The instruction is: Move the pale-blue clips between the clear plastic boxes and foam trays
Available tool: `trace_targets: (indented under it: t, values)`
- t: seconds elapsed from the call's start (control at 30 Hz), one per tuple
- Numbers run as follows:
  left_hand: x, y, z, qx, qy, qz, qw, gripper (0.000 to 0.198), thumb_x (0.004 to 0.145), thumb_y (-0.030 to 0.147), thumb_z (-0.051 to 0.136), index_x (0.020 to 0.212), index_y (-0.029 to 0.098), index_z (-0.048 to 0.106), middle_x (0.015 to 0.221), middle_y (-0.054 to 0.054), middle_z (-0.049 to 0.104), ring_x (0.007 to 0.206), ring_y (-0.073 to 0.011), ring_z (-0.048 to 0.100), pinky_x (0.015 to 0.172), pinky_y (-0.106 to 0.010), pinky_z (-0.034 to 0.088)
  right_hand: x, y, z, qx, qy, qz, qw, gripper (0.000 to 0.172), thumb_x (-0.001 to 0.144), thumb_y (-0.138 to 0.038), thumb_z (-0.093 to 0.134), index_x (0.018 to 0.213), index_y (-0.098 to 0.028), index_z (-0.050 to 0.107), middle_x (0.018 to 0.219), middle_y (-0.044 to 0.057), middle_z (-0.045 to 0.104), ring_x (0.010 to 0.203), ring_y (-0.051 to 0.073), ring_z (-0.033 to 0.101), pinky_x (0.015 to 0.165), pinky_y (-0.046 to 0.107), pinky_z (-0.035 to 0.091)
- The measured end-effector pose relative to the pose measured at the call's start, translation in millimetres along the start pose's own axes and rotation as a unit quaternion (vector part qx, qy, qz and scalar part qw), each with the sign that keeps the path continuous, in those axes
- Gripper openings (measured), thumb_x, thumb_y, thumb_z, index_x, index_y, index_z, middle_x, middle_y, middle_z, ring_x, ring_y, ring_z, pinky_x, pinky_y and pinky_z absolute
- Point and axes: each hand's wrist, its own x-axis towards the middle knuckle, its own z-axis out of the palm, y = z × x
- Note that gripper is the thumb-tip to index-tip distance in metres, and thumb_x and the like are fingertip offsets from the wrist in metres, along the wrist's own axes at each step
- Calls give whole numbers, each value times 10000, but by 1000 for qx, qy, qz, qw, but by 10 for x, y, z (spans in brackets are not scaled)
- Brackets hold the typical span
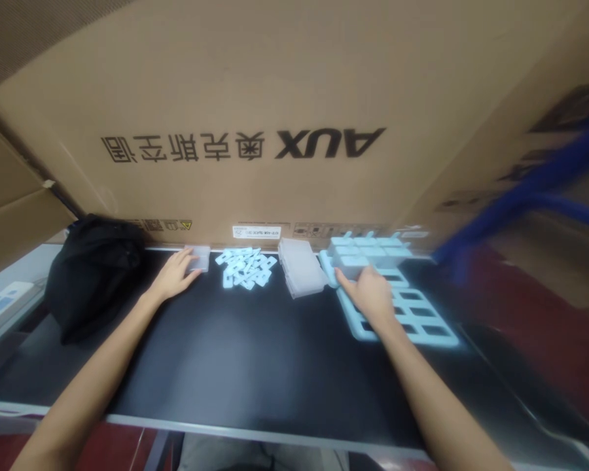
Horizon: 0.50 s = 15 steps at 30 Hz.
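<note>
Hands both at worktop's far edge: our left hand (175, 275) fingers flat on clear plastic case (199, 257); right hand (370, 294) pinching pale-blue tray (412, 314). Light, stiff, slippery; we'd grip edges.

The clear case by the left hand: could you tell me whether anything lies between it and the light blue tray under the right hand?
Yes. Between the clear case and the tray lie a pile of small light blue pieces and a stack of clear cases. The left hand touches the case; the right hand rests on the tray.
</note>
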Motion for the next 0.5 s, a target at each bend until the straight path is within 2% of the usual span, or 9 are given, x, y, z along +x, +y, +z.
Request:
trace_targets:
  t: [0.17, 0.3, 0.4, 0.5]
  values:
    - [-5, 29, -20, 1, 2, -3, 1000, 561, 1010, 573, 448, 1345, 139, 568, 1558, -206, 484, 1504, -373, 381, 1231, -589, 308, 10, 1, -91, 56, 4, 20, 998, 634, 909, -670, 493, 1092, -70, 586, 842, 225, 709, 786, 357, 689, 717, 414, 487]
    - [9, 200, -156, -27, 45, 0, 999, 536, 1021, 515, 454, 1411, 153, 517, 1538, -177, 511, 1498, -350, 389, 1246, -563, 301, 8, 20, -331, 91, 52, 53, 993, 527, 854, -702, 510, 916, -183, 574, 750, 163, 676, 746, 340, 663, 694, 408, 467]
    - [45, 564, -381, -85, 66, 13, 994, 429, 1033, 457, 461, 1369, 204, 550, 1423, -131, 605, 1356, -316, 530, 1186, -514, 393, -124, -129, -621, 97, 81, 6, 992, 454, 799, -700, 526, 778, -247, 517, 668, 108, 631, 685, 305, 641, 648, 378, 441]
    - [92, 1100, -623, -214, 27, 37, 976, 420, 1038, 419, 491, 1406, 217, 502, 1234, -107, 683, 1121, -261, 647, 1028, -433, 506, -394, -486, -892, 121, 17, -153, 981, 434, 729, -674, 589, 775, -245, 536, 621, 62, 617, 602, 250, 615, 587, 331, 396]
